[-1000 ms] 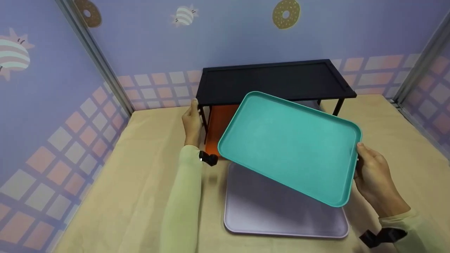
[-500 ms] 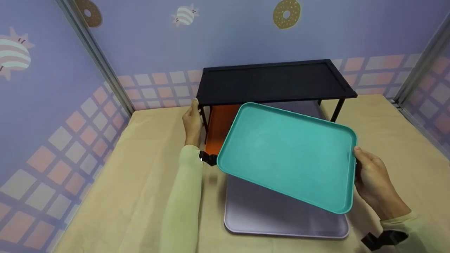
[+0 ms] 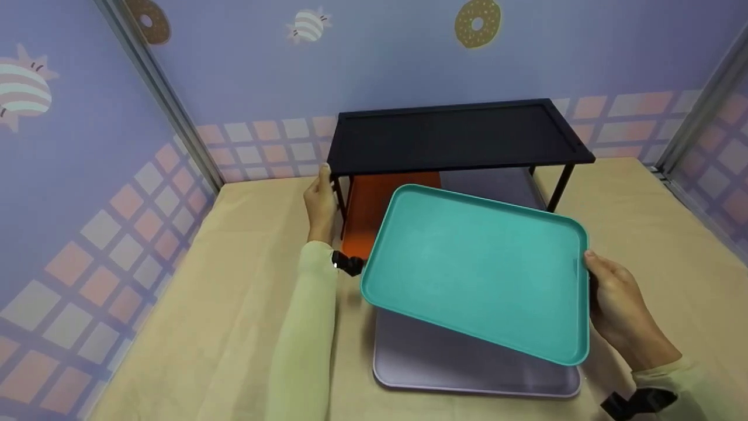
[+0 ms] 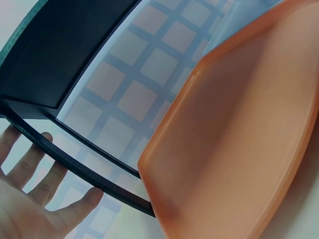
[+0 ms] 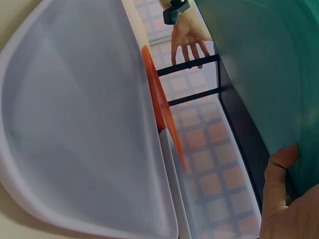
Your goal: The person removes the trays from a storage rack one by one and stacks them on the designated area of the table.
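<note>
Since the earlier frame, the teal tray (image 3: 482, 275) is lower, toward 6 o'clock in the head view, together with the right hand (image 3: 622, 298), so more of the orange tray (image 3: 371, 202) shows; the left hand (image 3: 319, 202) stays in its place. The teal tray is in the air, slanted, and hides part of the near purple tray (image 3: 467, 362). The right hand pinches its rim at 3 o'clock, thumb at the face side; the other fingers are hidden behind it. I judge it light and stiff, probably plastic and not fragile, but its smooth rim could turn in one hand. The middle of a short side is a good hold; another hand at 9 o'clock would steady it.

Toward 12 o'clock stands the shelf (image 3: 456, 137), black, with a flat, sunken top and thin, straight legs. At its 8 o'clock corner, the left hand touches the leg, fingers apart and nearly straight. Partly under the shelf lie the orange tray, at 10 o'clock, slightly glossy with raised rim, and the far purple tray (image 3: 497, 184), at 12. Pale yellow cloth (image 3: 245, 263), softly creased, lies beneath.
</note>
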The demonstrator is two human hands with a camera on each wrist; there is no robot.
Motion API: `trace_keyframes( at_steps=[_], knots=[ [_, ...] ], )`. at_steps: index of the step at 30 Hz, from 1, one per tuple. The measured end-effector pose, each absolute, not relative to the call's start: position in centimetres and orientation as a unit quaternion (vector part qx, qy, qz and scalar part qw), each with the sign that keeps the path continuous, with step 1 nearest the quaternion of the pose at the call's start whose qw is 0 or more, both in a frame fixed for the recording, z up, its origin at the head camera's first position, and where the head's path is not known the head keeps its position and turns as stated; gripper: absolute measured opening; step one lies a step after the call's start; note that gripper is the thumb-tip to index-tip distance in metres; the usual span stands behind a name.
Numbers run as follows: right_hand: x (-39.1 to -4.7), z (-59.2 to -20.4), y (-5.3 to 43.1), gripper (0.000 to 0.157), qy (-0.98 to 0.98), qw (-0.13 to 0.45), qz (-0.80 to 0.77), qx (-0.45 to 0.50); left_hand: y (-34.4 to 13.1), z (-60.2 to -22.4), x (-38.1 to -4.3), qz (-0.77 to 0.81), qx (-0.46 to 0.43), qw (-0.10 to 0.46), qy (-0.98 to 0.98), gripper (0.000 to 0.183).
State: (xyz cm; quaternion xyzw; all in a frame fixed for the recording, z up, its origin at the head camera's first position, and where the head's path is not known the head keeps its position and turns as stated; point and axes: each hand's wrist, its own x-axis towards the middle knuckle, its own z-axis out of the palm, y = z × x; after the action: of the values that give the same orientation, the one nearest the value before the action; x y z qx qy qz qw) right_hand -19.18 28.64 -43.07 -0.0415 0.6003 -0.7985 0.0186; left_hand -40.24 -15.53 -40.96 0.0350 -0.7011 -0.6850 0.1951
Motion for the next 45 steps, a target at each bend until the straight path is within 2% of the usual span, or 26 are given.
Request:
trace_keyframes(
  at_steps=[9, 25, 32, 38, 42, 45],
  knots=[
    [-19.0, -43.4, 28.7, 0.036, 0.624, 0.022, -0.780, -0.039, -15.6, -41.0, -40.2, -0.695, 0.033, 0.178, -0.696, 0.061],
    [-19.3, -43.9, 28.7, 0.043, 0.644, 0.037, -0.764, -0.022, -15.7, -41.0, -40.0, -0.690, 0.044, 0.177, -0.700, 0.059],
    [-19.4, -44.1, 28.8, 0.044, 0.646, 0.060, -0.761, -0.026, -15.7, -41.0, -40.2, -0.681, 0.044, 0.189, -0.706, 0.058],
    [-19.3, -44.3, 28.6, 0.055, 0.667, 0.073, -0.741, -0.005, -15.6, -41.0, -40.1, -0.684, 0.032, 0.201, -0.701, 0.045],
    [-19.2, -44.4, 28.4, 0.066, 0.687, 0.079, -0.722, 0.008, -15.6, -41.0, -40.2, -0.688, 0.027, 0.203, -0.696, 0.048],
    [-19.3, -44.5, 28.4, 0.069, 0.690, 0.084, -0.719, 0.006, -15.5, -41.0, -40.3, -0.690, 0.030, 0.209, -0.693, 0.051]
  ],
)
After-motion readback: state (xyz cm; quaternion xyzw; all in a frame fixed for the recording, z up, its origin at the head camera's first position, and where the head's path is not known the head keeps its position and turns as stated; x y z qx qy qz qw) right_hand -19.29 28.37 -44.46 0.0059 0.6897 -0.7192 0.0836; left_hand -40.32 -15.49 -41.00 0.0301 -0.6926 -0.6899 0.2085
